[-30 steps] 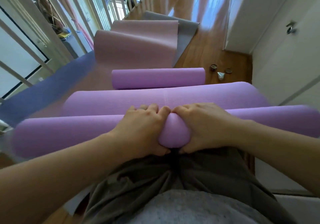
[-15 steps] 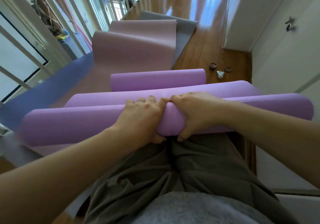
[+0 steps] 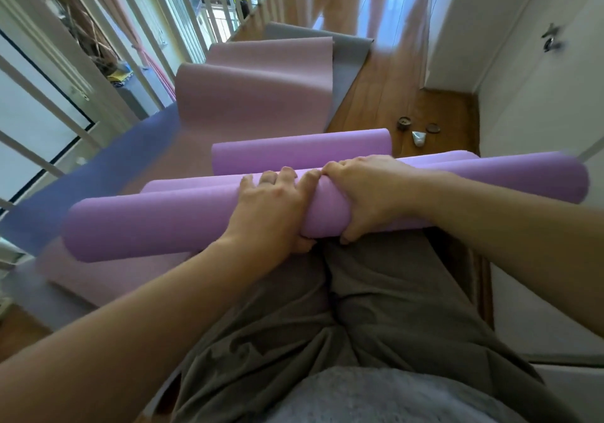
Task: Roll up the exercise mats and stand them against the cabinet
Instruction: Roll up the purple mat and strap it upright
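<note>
Head view looked down on a purple roll (image 3: 157,226) lying crosswise in front of the person's trousers (image 3: 376,308). The left hand (image 3: 271,208) gripped its middle, fingers (image 3: 287,177) curled over the top and thumb underneath. The right hand (image 3: 367,193), touching the left, clasped the roll the same way, its thumb tucked under the near edge. A loose purple fold (image 3: 196,183) lay against the roll's far side. Beyond it, a second roll (image 3: 300,154) rested on a flat pink mat (image 3: 255,95). A grey mat (image 3: 348,53) lay flat further off, and a blue mat (image 3: 98,174) stretched away to the left. A white door (image 3: 539,112) stood to the right of the wooden floor (image 3: 392,95).
</note>
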Demonstrator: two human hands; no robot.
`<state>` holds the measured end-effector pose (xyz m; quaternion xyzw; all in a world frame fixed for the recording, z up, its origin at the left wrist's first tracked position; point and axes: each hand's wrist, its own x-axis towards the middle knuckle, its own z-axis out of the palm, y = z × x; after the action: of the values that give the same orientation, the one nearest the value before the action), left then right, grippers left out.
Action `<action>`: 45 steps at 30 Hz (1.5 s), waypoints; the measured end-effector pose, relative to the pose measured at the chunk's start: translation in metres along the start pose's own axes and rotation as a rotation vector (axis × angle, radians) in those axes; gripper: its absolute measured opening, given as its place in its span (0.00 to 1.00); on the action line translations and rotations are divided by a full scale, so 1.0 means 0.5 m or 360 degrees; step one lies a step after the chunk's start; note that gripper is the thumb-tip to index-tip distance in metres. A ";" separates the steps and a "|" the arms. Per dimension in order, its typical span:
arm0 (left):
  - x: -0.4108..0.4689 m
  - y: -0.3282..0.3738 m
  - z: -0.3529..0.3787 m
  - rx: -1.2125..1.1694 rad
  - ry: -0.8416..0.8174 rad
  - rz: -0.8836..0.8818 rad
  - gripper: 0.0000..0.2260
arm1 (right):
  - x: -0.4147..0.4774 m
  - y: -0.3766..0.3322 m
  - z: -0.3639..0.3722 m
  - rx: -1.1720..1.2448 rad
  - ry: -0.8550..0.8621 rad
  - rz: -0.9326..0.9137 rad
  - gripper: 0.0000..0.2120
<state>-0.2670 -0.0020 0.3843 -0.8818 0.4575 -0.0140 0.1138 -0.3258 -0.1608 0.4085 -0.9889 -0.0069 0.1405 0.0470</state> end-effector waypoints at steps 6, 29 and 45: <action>0.038 -0.037 -0.011 -0.0249 -0.0163 0.0058 0.44 | -0.029 -0.022 0.091 -0.0316 0.0702 0.0025 0.45; -0.079 0.030 -0.065 -0.0087 -0.0307 0.0138 0.43 | -0.117 -0.069 0.019 -0.0026 0.0137 -0.0097 0.36; -0.010 -0.023 -0.044 -0.0433 -0.0341 0.0167 0.44 | -0.020 -0.005 -0.008 0.0235 -0.0254 -0.0100 0.43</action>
<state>-0.2634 0.0042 0.4084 -0.8605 0.4857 0.1480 0.0420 -0.3344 -0.1587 0.4154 -0.9677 -0.0314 0.2173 0.1236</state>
